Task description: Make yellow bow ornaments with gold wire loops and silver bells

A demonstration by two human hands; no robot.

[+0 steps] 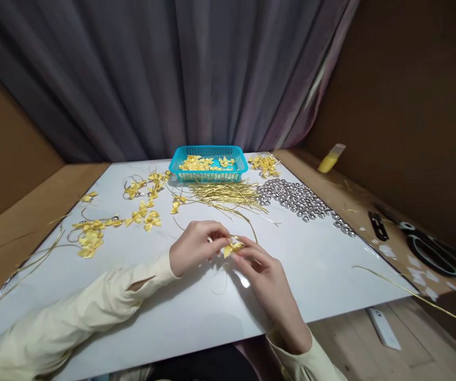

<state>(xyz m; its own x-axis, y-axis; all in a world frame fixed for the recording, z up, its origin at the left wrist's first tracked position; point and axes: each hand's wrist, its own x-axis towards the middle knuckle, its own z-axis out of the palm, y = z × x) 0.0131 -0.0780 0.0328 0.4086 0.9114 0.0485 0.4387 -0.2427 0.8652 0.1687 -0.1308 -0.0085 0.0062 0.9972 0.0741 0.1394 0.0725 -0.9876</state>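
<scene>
Between my two hands, above the white table, is a small yellow ribbon bow. My left hand pinches it from the left with thumb and forefinger. On the other side my right hand grips the bow's right part with bent fingers. A gold cord arcs up behind the fingertips, and a thin pale loop hangs below the bow. Just beyond the hands lies a pile of cut gold cords. What sits under the fingertips is partly hidden.
A blue basket with yellow bows stands at the back. Small silver bells spread to the right. More yellow bows lie on the left. Black-handled scissors, a black cutter and a yellow-filled tube rest at the right.
</scene>
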